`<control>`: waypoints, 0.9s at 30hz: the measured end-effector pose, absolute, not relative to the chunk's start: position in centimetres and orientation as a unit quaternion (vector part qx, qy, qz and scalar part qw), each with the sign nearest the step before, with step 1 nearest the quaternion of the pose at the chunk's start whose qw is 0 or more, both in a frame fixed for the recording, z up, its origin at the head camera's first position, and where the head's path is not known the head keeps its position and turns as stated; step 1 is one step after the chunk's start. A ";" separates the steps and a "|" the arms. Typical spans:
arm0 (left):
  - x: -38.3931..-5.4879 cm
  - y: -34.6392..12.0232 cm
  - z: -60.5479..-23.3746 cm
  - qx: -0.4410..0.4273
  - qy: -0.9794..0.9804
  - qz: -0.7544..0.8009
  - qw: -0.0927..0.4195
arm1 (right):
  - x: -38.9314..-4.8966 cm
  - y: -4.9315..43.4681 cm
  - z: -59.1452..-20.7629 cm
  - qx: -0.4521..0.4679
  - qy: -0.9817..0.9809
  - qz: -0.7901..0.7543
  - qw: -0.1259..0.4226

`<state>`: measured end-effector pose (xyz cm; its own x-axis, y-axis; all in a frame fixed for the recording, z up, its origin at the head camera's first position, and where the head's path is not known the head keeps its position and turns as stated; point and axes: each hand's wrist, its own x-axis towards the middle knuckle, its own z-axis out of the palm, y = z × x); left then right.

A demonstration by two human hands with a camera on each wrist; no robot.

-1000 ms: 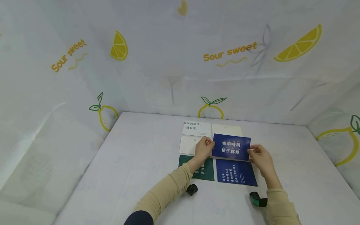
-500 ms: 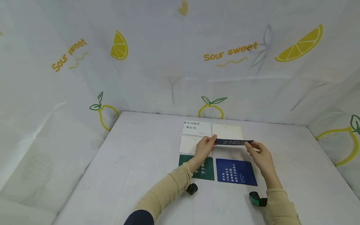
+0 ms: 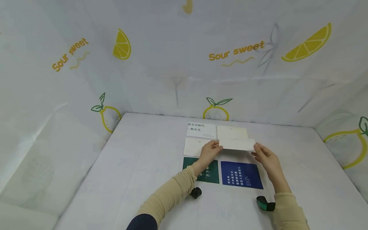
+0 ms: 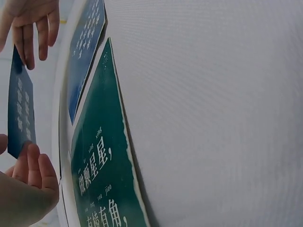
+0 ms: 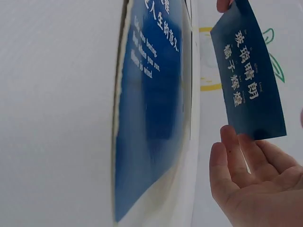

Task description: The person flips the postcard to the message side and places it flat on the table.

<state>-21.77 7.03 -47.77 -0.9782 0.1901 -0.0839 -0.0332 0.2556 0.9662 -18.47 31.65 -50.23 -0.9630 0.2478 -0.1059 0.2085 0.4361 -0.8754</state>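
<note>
Both hands hold a card [image 3: 237, 144] up over the table by its two short ends. Its plain white back shows in the head view; its dark blue face [image 5: 248, 71] with white Chinese writing shows in the wrist views. My left hand [image 3: 207, 153] pinches the left end. Fingertips of my right hand [image 3: 269, 161] are at the right corner, thumb above and fingers below. Under and around them lie a blue card [image 3: 242, 175], a green card [image 3: 212, 172] partly behind my left wrist, a white card with black writing [image 3: 201, 131], a cream card [image 3: 232, 132] and a mostly blank white card [image 3: 192, 147].
A black object [image 3: 196, 193] sits by the left sleeve, and a black and green object [image 3: 265, 204] by the right sleeve. White table cover [image 3: 138, 172] surrounds the cards. Behind the table's far edge stands a white sheet [image 3: 158, 80] with lemon prints.
The held card has tipped over: its blue face showed first, then narrowed to a strip, and now its white back shows. The cards on the table stay put.
</note>
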 end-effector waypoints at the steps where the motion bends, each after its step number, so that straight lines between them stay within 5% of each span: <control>1: -21.8 7.0 -47.8 0.050 0.792 0.602 0.089 | -18.3 31.6 -50.0 -0.129 -0.847 0.516 0.015; 12: -22.0 7.2 -48.7 0.083 0.838 0.533 0.078 | -16.2 30.0 -46.2 -0.103 -0.916 0.377 -0.086; 27: -21.6 7.6 -48.2 0.132 0.907 0.394 0.069 | -17.5 30.5 -46.6 -0.052 -0.955 0.271 -0.112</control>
